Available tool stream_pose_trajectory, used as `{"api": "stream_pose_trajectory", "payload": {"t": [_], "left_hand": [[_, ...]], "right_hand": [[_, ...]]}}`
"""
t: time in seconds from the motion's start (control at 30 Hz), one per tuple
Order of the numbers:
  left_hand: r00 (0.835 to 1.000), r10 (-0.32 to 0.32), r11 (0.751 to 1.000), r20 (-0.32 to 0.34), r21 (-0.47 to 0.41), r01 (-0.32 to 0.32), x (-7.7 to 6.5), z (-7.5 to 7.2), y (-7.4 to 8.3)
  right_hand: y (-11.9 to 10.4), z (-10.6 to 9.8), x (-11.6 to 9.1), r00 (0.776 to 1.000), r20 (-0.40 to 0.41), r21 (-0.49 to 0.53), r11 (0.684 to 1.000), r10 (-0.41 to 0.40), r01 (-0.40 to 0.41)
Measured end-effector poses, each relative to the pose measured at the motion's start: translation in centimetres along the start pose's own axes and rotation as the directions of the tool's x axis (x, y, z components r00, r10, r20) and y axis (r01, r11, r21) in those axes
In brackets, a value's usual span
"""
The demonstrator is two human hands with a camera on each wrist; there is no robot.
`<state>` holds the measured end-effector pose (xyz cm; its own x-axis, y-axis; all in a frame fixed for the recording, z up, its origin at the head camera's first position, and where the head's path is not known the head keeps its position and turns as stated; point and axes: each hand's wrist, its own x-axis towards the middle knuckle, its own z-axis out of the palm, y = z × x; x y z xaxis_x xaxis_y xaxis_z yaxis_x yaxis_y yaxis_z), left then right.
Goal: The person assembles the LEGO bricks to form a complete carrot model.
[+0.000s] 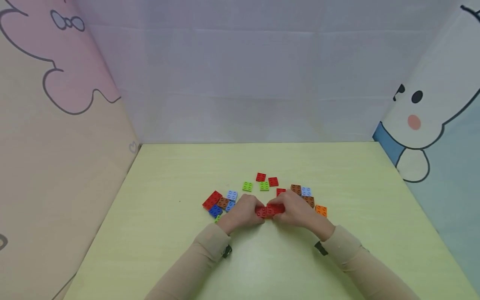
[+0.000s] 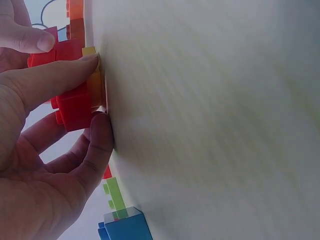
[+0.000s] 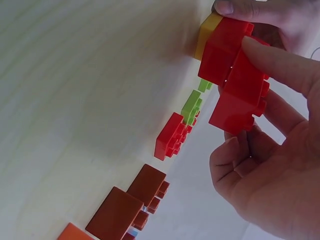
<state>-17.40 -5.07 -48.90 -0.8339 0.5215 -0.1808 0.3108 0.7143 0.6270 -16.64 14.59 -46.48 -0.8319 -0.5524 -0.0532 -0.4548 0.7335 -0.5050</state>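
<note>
Assembling, seemingly, midway between the desk's (image 1: 268,266) side edges: gripped first red brick (image 3: 225,50) (left hand (image 1: 245,210)), second red brick (image 3: 239,95) (right hand (image 1: 298,210)), likely needed pressing onto yellow brick (image 3: 206,36).

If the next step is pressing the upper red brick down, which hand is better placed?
Probably the right hand: it grips the upper red brick, while the left hand holds the lower red brick, with a yellow brick underneath.

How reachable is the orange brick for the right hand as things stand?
Probably yes, after letting go: the right hand grips a red brick, but the orange brick lies close to its right with nothing on top.
</note>
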Motion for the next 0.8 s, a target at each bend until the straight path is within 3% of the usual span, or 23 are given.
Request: {"api": "stream_pose_trajectory", "payload": {"t": [0.23,0.8], "left_hand": [[1.0,-0.004,0.999,0.013,-0.036,0.004,0.06,0.06,-0.13],[1.0,-0.004,1.0,-0.014,-0.024,0.004,0.02,0.66,-0.48]], "right_hand": [[0.07,-0.13,0.08,1.0,0.014,0.037,0.999,0.026,-0.026],[0.11,0.33,0.08,1.0,0.003,0.026,0.999,0.026,-0.026]]}}
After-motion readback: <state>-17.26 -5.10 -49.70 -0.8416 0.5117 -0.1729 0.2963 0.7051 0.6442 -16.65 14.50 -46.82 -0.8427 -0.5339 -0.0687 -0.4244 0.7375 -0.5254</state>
